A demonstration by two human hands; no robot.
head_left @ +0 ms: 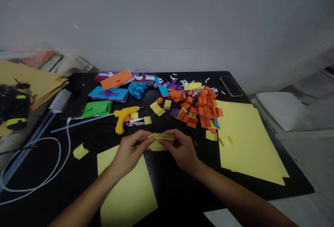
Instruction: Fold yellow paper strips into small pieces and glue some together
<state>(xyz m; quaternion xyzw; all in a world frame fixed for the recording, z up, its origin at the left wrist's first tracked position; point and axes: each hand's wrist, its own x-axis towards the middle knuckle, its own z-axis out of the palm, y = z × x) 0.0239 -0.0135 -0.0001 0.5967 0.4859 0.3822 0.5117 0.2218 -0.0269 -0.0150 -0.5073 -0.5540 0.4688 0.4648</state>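
Observation:
Between both hands is a small piece of yellow paper [159, 145] with a crease along its upper part. My left hand [133, 149] pinches its left end, thumb in front and fingers behind. At the right end my right hand [182, 149] grips it the same way, with the thumb pressed on its face. Under my left forearm lies a larger yellow sheet [127, 192] on the black table [177, 199]. Just beyond the hands are a yellow glue gun [122, 116] and metal scissors or pliers [136, 121], partly hidden among paper bits.
Folded orange paper pieces [206, 105] are heaped behind my right hand. Yellow sheets [247, 140] are stacked at the right, below a phone [231, 86]. Green paper [97, 109] and blue paper bundles [109, 94] lie back left. A white cable [60, 150] loops at the left.

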